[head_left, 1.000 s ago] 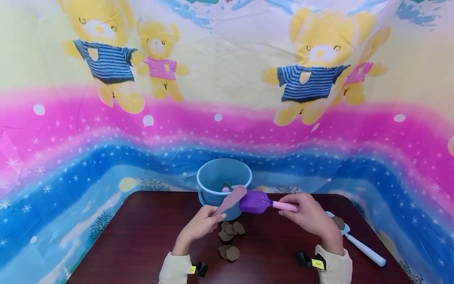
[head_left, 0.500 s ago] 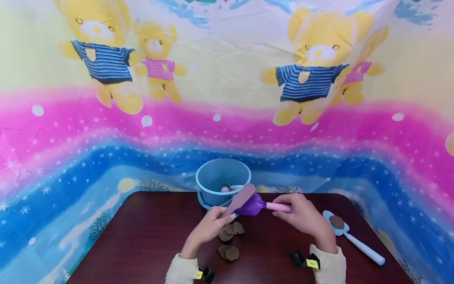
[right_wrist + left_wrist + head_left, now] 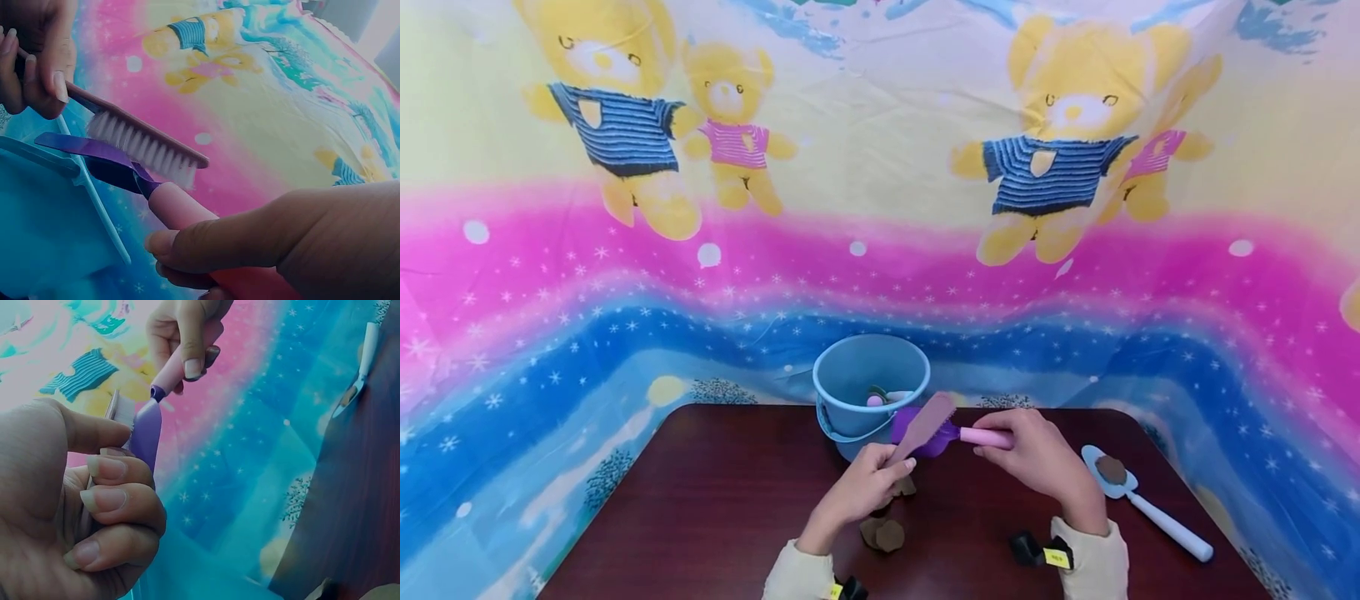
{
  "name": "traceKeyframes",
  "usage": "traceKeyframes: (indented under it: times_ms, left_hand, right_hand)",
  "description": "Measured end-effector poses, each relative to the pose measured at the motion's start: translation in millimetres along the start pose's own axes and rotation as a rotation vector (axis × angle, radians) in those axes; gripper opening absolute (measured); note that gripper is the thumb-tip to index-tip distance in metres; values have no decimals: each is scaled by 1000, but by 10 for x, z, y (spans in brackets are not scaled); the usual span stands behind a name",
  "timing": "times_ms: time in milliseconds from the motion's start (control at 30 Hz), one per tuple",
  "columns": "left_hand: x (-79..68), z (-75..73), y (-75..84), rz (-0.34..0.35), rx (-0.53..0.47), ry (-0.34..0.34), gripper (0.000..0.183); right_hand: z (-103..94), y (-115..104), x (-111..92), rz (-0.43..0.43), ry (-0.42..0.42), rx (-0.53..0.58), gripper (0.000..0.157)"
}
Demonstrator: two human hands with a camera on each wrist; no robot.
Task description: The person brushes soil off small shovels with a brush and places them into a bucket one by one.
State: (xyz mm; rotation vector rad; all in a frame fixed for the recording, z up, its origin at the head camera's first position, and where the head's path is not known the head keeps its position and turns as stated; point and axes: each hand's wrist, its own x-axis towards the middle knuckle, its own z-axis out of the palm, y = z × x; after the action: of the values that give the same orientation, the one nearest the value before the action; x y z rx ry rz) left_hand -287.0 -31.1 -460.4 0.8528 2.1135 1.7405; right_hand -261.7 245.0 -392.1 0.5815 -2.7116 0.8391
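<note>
My left hand [image 3: 863,485] grips the handle of a pinkish-brown brush [image 3: 925,427] with white bristles [image 3: 140,145]. In the right wrist view the bristles lie against the purple blade of a small toy shovel [image 3: 87,150]. The shovel's pink handle [image 3: 987,437] is held between the thumb and fingers of my right hand [image 3: 1037,454]. Both tools are raised in front of the light blue bucket [image 3: 850,425], the brush overlapping the blade in the head view. Below my left hand, several brown lumpy pieces [image 3: 889,536] lie on the table, some of them hidden by the hand.
On the right of the dark table [image 3: 715,483] lies a light blue trowel [image 3: 1172,525] with a brown piece [image 3: 1111,469] on its blade. Small items [image 3: 876,401] show inside the bucket. A bear-patterned cloth [image 3: 865,167] hangs behind the table.
My left hand has moved right with the brush, sliding it across the shovel blade toward the handle. My right hand has shifted slightly left with the shovel.
</note>
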Motion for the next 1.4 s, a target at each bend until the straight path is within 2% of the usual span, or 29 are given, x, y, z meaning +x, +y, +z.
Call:
traceKeyframes:
  times_ms: [200, 567, 833, 1033, 1167, 1400]
  left_hand:
    - [2, -50, -28, -5, 65, 35, 38]
    - [-14, -169, -33, -48, 82, 57, 31]
    - [-65, -293, -69, -36, 141, 96, 37]
    - [-88, -356, -99, -41, 159, 133, 37]
    - [-82, -347, -86, -47, 123, 150, 37]
    - [-34, -225, -50, -8, 65, 123, 37]
  right_hand:
    - [-26, 32, -5, 6, 36, -6, 24]
    - [-94, 96, -44, 27, 46, 28, 25]
    - [-122, 132, -61, 21, 78, 31, 26]
    - [-135, 130, -59, 25, 57, 57, 25]
    - [-118, 136, -39, 30, 54, 43, 26]
    - [-67, 129, -20, 55, 48, 43, 24]
